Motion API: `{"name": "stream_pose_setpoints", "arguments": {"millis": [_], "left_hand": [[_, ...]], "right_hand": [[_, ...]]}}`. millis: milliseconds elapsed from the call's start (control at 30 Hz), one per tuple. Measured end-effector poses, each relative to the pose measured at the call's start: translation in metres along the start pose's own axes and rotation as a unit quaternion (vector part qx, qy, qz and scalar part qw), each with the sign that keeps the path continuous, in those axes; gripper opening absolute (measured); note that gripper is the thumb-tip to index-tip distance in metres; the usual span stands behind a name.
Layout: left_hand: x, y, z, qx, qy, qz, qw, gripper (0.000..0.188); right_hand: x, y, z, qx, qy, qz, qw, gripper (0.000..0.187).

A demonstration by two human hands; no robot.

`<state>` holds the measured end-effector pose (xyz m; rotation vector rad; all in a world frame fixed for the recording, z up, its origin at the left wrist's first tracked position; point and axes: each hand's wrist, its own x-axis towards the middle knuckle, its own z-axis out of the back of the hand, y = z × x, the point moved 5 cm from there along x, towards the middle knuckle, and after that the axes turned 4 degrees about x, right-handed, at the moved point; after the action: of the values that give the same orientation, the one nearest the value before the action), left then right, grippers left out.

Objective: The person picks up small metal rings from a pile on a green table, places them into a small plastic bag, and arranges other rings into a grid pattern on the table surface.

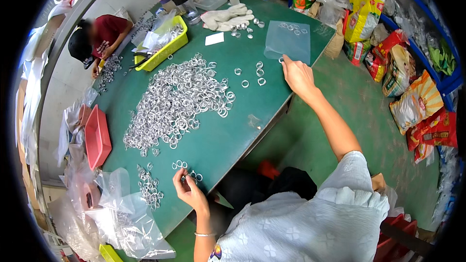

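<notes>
My left hand [190, 193] is at the near table edge with fingers curled, thumb and forefinger close together at a few silvery metal rings [195, 175]. What lies between those fingertips is partly hidden. Over on the right, my right hand [298, 76] reaches across the edge, its fingertips on a metal ring [281, 60] by the lower left corner of a clear flat plastic bag [286, 46]. Several rings show in the upper part of that bag. Loose rings [260, 72] lie left of this hand. A large heap of rings [177, 99] covers the middle.
A smaller ring pile [149, 188] lies left of my left hand. Around the green table [223, 143] are a red tray [98, 136], a yellow basket [167, 48], white gloves [227, 18] and plastic bags [128, 223]. A co-worker [104, 39] handles parts at the far left. Colourful sacks [405, 99] line the right.
</notes>
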<state>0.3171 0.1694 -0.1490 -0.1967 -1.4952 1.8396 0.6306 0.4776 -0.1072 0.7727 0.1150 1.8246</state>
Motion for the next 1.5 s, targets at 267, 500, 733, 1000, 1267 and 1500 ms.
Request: {"name": "stream_pose_setpoints", "arguments": {"millis": [267, 500, 733, 1000, 1267, 1500], "left_hand": [[-0.003, 0.005, 0.004, -0.02, -0.028, -0.004, 0.999, 0.022], [-0.002, 0.006, 0.003, -0.035, 0.002, -0.006, 0.999, 0.023], [-0.002, 0.004, 0.004, -0.054, 0.013, 0.001, 0.998, 0.022], [-0.002, 0.007, 0.006, -0.074, 0.019, 0.019, 0.997, 0.021], [0.005, -0.014, 0.014, 0.093, 0.057, -0.111, 0.988, 0.024], [0.021, -0.002, 0.028, 0.268, 0.133, -0.048, 0.953, 0.053]], "right_hand": [[0.051, -0.04, -0.022, -0.111, 0.015, -0.144, 0.983, 0.031], [0.102, -0.094, -0.054, 0.09, -0.035, -0.184, 0.978, 0.032], [0.111, -0.095, -0.054, 0.126, -0.057, -0.023, 0.99, 0.03], [0.019, -0.002, -0.018, -0.014, -0.008, 0.061, 0.998, 0.013], [0.01, 0.032, -0.042, 0.061, -0.011, 0.092, 0.994, 0.009], [-0.013, 0.054, -0.06, 0.137, 0.012, 0.108, 0.985, 0.013]]}}
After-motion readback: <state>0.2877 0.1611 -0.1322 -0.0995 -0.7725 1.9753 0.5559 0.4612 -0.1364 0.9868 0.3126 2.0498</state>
